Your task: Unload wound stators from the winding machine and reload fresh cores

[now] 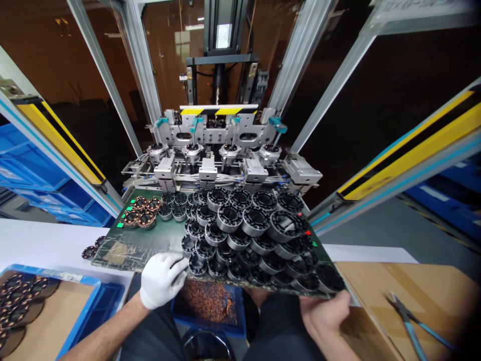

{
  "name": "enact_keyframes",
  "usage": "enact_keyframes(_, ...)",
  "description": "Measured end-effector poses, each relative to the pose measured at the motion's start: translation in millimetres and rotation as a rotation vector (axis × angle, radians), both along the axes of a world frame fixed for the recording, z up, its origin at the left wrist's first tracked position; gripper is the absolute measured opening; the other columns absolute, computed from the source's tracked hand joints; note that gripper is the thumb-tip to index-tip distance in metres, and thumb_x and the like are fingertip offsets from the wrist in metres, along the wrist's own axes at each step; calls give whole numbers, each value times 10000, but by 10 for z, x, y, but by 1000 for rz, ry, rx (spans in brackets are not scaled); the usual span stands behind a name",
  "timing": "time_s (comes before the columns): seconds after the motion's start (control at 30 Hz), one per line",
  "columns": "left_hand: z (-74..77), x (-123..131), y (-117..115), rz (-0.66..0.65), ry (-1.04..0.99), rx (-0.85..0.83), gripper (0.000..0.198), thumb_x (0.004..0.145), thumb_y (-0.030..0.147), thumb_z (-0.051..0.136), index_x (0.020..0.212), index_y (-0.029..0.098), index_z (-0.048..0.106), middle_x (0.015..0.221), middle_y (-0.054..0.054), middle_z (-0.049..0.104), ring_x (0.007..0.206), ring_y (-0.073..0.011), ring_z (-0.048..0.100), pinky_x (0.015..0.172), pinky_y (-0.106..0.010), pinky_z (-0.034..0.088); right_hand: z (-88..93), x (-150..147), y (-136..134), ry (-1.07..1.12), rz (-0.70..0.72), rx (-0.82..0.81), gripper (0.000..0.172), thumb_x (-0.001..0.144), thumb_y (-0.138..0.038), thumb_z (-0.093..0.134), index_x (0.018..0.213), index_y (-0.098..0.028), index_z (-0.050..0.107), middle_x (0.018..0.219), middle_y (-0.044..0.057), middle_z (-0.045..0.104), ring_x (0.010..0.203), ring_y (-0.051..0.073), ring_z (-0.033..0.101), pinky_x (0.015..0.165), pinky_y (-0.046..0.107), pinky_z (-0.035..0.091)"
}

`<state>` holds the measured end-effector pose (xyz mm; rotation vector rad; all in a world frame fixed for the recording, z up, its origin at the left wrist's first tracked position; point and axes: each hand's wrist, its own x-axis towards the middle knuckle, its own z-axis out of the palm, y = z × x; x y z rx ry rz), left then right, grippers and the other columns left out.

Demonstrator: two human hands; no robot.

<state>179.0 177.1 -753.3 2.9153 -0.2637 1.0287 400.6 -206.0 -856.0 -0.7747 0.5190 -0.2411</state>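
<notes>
My left hand (161, 281), in a white glove, rests on the front edge of a green board (150, 240). Its fingers are loosely bent and partly spread, with the tips beside the nearest ring-shaped motor core (197, 265); nothing shows in its grasp. At the board's front right corner is my bare right hand (326, 313), closed around the edge, its fingers partly hidden below. Stacked metal cores with black slotted inserts (242, 219) cover the middle and right of the board. Several copper-wound cores (146, 218) sit at its back left.
Behind the board stands a machine fixture (212, 170) with several clamping stations, flanked by yellow-and-black guards (409, 145). A blue tray (80, 321) of wound cores lies left. A bin of copper scraps (206, 303) is below; blue-handled pliers (413, 331) lie on cardboard at right.
</notes>
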Motion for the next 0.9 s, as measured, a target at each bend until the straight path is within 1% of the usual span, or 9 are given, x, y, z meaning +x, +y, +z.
enact_keyframes(0.2, -12, 1, 5, -2, -3, -3, 258, 1149, 263, 541, 1237, 243, 783, 1136, -63, 845, 978, -273, 779, 864, -409, 569, 22, -8, 16, 33, -35, 22, 389, 719, -412, 643, 1069, -278, 746, 1062, 17, 852, 1020, 325, 843, 653, 451, 754)
enact_keyframes(0.3, -11, -1, 0, 0, 1, -4, 256, 1145, 258, 545, 1234, 243, 784, 1131, -61, 844, 971, -272, 779, 860, -412, 572, 11, -12, 6, 34, -16, 5, 387, 704, -423, 661, 1054, -278, 741, 1040, 22, 850, 1032, 329, 841, 663, 447, 756)
enact_keyframes(0.43, 0, -2, -4, 2, 0, 1, 255, 1143, 258, 547, 1230, 240, 786, 1127, -68, 844, 970, -270, 782, 860, -407, 574, 4, -8, -6, 6, 8, -18, 388, 695, -439, 649, 1044, -285, 723, 1038, 23, 846, 1058, 342, 839, 681, 483, 761)
enact_keyframes(0.57, 0, -6, -2, 4, 5, -5, 262, 1145, 258, 542, 1231, 242, 789, 1139, -73, 846, 987, -273, 787, 875, -407, 574, 18, -12, 0, 28, -13, 10, 393, 692, -430, 643, 1047, -289, 735, 1063, 19, 851, 1051, 343, 843, 646, 476, 757)
enact_keyframes(0.73, -5, -7, 0, 3, 1, 0, 263, 1157, 267, 530, 1227, 242, 783, 1130, -63, 846, 972, -275, 783, 859, -411, 567, 1, -14, -6, 24, 12, -11, 404, 680, -445, 676, 1048, -289, 732, 1049, 22, 849, 1051, 348, 842, 647, 475, 761)
enact_keyframes(0.9, 8, 2, -10, 7, -1, 0, 262, 1168, 276, 520, 1228, 246, 773, 1119, -60, 843, 966, -273, 777, 855, -413, 559, -11, -12, -12, 13, 8, -6, 428, 664, -440, 686, 1061, -285, 726, 1053, 22, 850, 1048, 349, 841, 623, 451, 752)
